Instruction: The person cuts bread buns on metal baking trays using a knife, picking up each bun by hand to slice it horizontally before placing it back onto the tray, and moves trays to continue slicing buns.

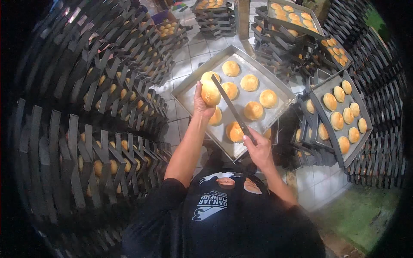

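My left hand [203, 104] is closed around a golden bun [210, 93], raised over the left side of a metal baking tray [278, 81]. My right hand [260, 151] grips the handle end of a long, narrow knife [232, 107]. The blade slants up and left across the tray, its tip overlapping a bun [211, 77] just behind the held one. Several more round, browned buns [254, 110] lie spaced out on the tray. Near my right hand, one bun [235, 132] is partly covered by the knife.
Tall stacks of dark trays [99, 159] with buns inside rise along the left. A tilted tray of buns [365, 127] tops a stack at the right. Another full tray [316, 26] sits on a stack at the back right. Pale floor tiles [189, 51] show between stacks.
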The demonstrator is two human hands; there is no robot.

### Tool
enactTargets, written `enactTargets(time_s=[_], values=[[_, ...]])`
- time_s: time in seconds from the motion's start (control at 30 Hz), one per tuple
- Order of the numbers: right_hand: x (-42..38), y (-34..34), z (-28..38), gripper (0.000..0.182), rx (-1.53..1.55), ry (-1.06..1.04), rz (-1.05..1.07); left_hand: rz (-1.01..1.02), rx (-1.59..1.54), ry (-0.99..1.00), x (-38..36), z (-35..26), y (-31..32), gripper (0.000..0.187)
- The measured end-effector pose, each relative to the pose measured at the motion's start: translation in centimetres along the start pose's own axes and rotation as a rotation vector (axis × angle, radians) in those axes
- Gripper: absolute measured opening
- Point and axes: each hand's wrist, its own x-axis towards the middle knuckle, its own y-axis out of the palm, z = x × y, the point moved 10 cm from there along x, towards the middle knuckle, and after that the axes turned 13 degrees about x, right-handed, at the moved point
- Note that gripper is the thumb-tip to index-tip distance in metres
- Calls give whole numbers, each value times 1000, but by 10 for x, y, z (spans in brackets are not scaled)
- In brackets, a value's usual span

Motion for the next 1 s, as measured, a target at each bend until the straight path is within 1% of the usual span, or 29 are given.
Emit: enactTargets(time_s=[0.13, 0.17, 0.2, 0.23, 0.27, 0.33, 0.37, 0.43, 0.47, 0.5, 0.53, 0.6, 0.63, 0.67, 0.7, 0.73, 0.8, 0.87, 0.93, 1.0], values=[[0, -2, -2, 39, 87, 6, 3, 35, 52, 9, -5, 9, 8, 50], [3, -2, -3, 39, 88, 11, -3, 92, 144, -9, -12, 16, 16, 49], [11, -2, 2, 39, 32, -1, -25, 150, 237, -28, -22, 22, 28, 49], [17, -3, 7, 39, -24, -14, -45, 169, 216, -34, -28, 27, 35, 49], [19, -3, 10, 39, -23, -11, -51, 171, 218, -39, -29, 28, 35, 49], [24, 1, 14, 38, -50, 28, -12, 55, 176, 1, -21, 20, 23, 48], [19, 0, 13, 38, -52, 25, -10, 46, 96, -9, -15, 15, 18, 47], [4, -2, 14, 37, -86, -67, 6, 80, 137, 4, -16, 2, 17, 46], [5, -2, 10, 37, -88, -69, 13, 113, 184, 12, -17, -1, 19, 44], [6, -2, 8, 36, -48, -35, -11, 161, 266, 28, -25, -1, 26, 38], [4, -3, 5, 36, -7, 1, -41, 159, 267, 22, -28, 5, 24, 38], [20, -7, 17, 38, -21, 10, -31, 208, 478, 24, -34, 22, 27, 34], [31, -4, 22, 38, -63, 42, 17, 189, 470, 39, -35, 24, 28, 31], [34, -1, 22, 39, -103, 74, 64, 192, 472, 34, -34, 21, 28, 31], [35, -1, 23, 39, -35, 15, 50, 198, 465, 2, -33, 15, 27, 30], [30, -7, 24, 39, -37, 9, 50, 203, 455, -23, -30, 8, 29, 30], [10, -14, 23, 39, -120, 69, 99, 168, 419, 4, -28, -8, 23, 30], [5, -17, 12, 39, -100, 83, 99, 301, 538, 38, -32, -13, 29, 34], [5, -16, 8, 40, -59, 198, 85, 319, 551, -20, -42, 6, 34, 37], [23, -11, -1, 40, -19, 159, 76, 356, 639, -89, -48, 32, 38, 39]])
